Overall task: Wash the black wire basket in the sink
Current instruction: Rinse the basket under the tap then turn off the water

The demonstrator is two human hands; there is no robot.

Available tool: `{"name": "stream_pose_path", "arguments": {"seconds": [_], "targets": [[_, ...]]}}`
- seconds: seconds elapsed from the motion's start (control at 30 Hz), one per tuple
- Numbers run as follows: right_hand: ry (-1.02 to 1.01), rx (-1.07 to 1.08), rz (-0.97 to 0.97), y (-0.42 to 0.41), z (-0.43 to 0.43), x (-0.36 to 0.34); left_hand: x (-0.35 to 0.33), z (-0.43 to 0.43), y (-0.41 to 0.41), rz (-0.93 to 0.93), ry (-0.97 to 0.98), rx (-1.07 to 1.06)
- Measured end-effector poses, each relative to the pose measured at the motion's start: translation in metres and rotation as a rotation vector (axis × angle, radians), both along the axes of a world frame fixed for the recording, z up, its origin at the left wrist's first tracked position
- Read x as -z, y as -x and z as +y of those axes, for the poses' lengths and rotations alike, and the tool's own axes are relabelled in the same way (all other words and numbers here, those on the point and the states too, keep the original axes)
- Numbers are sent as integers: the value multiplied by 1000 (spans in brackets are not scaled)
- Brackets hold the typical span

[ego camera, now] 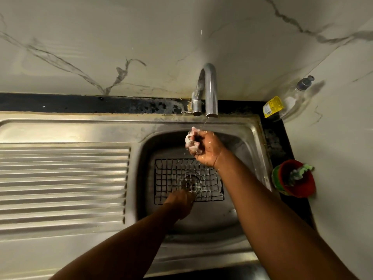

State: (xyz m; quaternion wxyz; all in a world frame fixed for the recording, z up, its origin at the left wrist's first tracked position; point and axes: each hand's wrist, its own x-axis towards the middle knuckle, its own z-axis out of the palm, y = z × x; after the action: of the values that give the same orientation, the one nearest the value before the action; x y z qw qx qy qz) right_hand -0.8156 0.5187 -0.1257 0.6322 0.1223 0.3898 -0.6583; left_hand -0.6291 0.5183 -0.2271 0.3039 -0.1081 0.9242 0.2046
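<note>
The black wire basket (175, 176) lies flat on the bottom of the steel sink (141, 150), over the drain. My left hand (180, 201) reaches down to the basket's near edge; its fingers are blurred and I cannot tell whether they grip the wire. My right hand (205, 148) is raised above the basket's far right corner and squeezes a soapy scrubber (191, 140) just under the tap (211, 91). A thin stream of water runs from the spout onto that hand.
A ribbed steel drainboard (64, 178) stretches left of the basin. A clear soap bottle (290, 98) with a yellow label lies at the back right corner. A red cup (296, 178) holding a green scrubber stands on the dark counter, right of the sink.
</note>
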Motion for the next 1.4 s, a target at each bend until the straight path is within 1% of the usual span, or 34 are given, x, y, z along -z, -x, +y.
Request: {"name": "stream_pose_path", "arguments": {"seconds": [0.03, 0.1, 0.13, 0.2, 0.3, 0.37, 0.43, 0.5, 0.57, 0.63, 0.67, 0.73, 0.77, 0.8, 0.83, 0.9, 0.97, 1.0, 1.07, 1.13, 1.2, 1.27, 1.33, 1.4], "targets": [[15, 19, -20, 1, 1, -4, -1, 1, -3, 54, 18, -15], [-8, 29, 2, 4, 2, -8, -9, 3, -1, 127, -1, -76], [-51, 23, 45, 6, 3, -9, -16, 2, 2, 158, -22, -109], [-186, -14, 201, 6, 1, -8, -33, -5, 15, 203, -71, -179], [-437, -41, 554, 0, 0, -6, -60, -32, 41, 227, -243, -315], [-545, -78, 856, -7, 0, -14, -79, -56, 57, 195, -375, -430], [-568, -161, 1178, -13, 3, -23, -99, -77, 61, 167, -575, -647], [-555, -199, 1377, -17, 6, -33, -118, -88, 57, 154, -741, -830], [-589, -236, 1592, -18, 5, -40, -134, -92, 55, 160, -796, -867], [-675, -377, 1872, -21, 3, -47, -151, -92, 52, 201, -884, -891], [-655, -425, 1979, -22, 2, -48, -161, -92, 51, 239, -939, -902], [-486, -434, 2108, -25, 2, -44, -172, -93, 46, 315, -1012, -918], [-427, -431, 2144, -26, 3, -43, -174, -95, 42, 343, -1035, -934], [-446, -464, 2156, -25, 4, -41, -179, -95, 37, 360, -1052, -946], [-534, -538, 2148, -23, 6, -39, -180, -98, 34, 374, -1052, -946], [-760, -671, 2003, -22, 7, -38, -176, -102, 32, 382, -1014, -923], [-879, -675, 1860, -29, 7, -40, -172, -103, 32, 373, -979, -910], [-926, -663, 1850, -36, 7, -42, -172, -102, 32, 367, -939, -886], [-988, -658, 1938, -57, 9, -41, -172, -99, 36, 378, -856, -848], [-928, -702, 2029, -76, 11, -37, -174, -98, 39, 395, -804, -850], [-811, -811, 2065, -83, 14, -33, -167, -99, 39, 393, -797, -870], [-697, -857, 2120, -76, 19, -30, -158, -100, 40, 398, -801, -910], [-647, -809, 2126, -63, 23, -29, -152, -100, 40, 394, -812, -965], [-695, -713, 2075, -51, 20, -29, -144, -99, 44, 401, -852, -1003]]}}
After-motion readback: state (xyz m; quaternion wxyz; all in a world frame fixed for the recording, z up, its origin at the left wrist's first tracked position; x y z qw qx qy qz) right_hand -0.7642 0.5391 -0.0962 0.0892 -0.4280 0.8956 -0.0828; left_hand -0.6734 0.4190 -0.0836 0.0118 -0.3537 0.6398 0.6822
